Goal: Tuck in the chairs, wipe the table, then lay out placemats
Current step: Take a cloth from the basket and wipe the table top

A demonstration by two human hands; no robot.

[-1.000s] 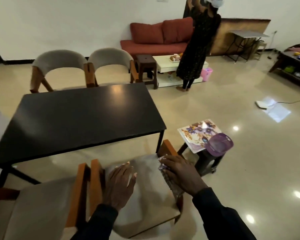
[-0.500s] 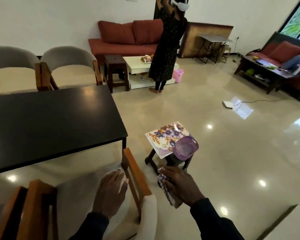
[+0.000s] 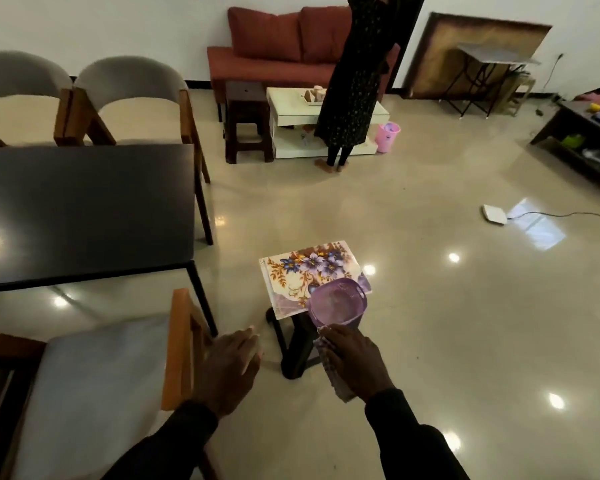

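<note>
The cloth (image 3: 340,389) is bunched in your right hand (image 3: 355,362), whose fingers curl round it, off the near right corner of the black surface (image 3: 84,209) and above the floor. Your left hand (image 3: 227,370) is flat with straight fingers and holds nothing. It sits nearer that corner, just beside the wooden frame of the near chair (image 3: 94,382); you cannot tell whether it touches the wood. That chair stands at the surface's near edge, its frame close to the surface's near right leg and its pale seat showing on your side.

The placemats (image 3: 309,271), floral in purple and orange, lie to the right of the surface's near corner on a dark stool (image 3: 293,348), and a purple basin (image 3: 336,301) rests on their nearer end, right in front of your right hand. At the surface's far edge two grey-backed chairs (image 3: 129,77) stand side by side.

Beyond the surface's far right corner come a brown stool (image 3: 246,123), a white low table (image 3: 291,105) and a red sofa (image 3: 274,39) against the wall. A person in a dark dress (image 3: 354,81) stands by the low table, a pink bucket (image 3: 388,136) near their feet. Well to the right of the surface, a white device (image 3: 494,214) with a cable lies on the glossy beige floor (image 3: 430,306), which mirrors the ceiling lights
</note>
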